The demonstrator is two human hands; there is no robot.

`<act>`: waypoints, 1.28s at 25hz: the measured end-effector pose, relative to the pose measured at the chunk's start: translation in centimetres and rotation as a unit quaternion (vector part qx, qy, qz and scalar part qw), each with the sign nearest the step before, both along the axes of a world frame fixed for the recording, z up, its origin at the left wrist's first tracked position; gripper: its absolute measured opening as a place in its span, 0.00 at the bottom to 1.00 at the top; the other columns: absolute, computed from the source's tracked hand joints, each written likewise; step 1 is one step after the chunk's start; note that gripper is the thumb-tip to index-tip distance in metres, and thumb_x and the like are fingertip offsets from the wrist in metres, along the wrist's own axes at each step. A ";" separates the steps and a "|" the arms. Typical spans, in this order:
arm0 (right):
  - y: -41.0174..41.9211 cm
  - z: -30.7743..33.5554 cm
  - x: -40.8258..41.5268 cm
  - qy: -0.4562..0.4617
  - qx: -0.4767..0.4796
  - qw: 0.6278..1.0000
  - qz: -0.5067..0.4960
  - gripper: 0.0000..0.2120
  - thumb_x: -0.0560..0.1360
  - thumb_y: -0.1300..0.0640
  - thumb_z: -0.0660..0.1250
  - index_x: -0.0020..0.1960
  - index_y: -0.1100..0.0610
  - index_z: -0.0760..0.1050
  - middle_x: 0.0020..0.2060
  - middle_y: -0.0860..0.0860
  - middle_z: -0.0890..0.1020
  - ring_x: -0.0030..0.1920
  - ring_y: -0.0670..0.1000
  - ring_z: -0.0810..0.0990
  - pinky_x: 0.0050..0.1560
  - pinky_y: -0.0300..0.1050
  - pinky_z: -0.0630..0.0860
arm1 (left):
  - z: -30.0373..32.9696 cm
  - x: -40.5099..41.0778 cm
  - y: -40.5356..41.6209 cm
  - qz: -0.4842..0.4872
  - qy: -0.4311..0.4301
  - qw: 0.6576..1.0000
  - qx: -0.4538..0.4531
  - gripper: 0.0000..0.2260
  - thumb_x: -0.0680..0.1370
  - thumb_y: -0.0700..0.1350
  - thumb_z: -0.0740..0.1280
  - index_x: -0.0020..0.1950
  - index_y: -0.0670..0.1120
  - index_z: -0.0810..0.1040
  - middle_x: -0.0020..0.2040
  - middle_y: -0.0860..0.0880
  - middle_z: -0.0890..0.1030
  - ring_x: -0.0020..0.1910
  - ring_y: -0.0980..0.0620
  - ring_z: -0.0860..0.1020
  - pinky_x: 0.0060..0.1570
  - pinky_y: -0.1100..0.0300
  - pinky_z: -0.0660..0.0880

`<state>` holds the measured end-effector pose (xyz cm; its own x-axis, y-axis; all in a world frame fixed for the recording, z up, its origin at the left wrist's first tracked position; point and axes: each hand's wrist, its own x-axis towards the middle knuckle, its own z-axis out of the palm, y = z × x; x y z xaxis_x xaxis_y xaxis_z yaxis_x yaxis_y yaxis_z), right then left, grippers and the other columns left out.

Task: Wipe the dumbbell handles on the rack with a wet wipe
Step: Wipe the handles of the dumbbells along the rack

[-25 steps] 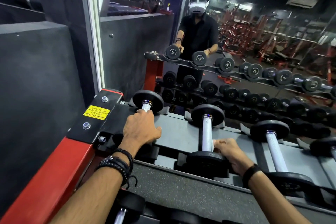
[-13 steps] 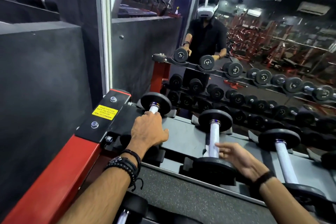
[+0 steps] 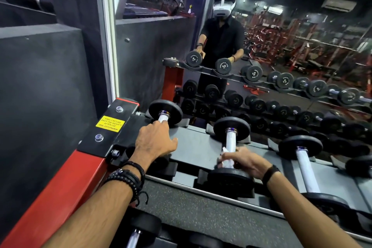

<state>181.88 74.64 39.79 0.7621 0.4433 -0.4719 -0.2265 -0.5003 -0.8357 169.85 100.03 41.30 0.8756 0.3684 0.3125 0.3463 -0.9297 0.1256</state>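
Right hand (image 3: pixel 244 160) grips dumbbell handle (image 3: pixel 230 140) — axis runs toward mirror (image 3: pixel 281 46).

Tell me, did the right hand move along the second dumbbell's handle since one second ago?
Cannot tell. The right hand with the wet wipe grips the handle by the near plate, about as before.

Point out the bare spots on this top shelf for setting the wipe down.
Bare grey shelf lies between the left hand and the second dumbbell. Another strip separates that dumbbell from the third dumbbell. The right hand crowds the second handle.
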 end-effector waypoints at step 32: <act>1.3 -3.2 5.8 -0.147 0.156 0.916 -0.338 0.05 0.62 0.58 0.63 0.35 0.57 0.77 0.44 0.53 0.81 0.43 0.55 0.81 0.39 0.48 0.77 | 0.2 0.2 -1.0 -0.001 0.012 0.999 0.033 0.26 0.74 0.62 0.63 0.64 0.44 0.71 0.53 0.45 0.79 0.49 0.44 0.80 0.40 0.55 0.65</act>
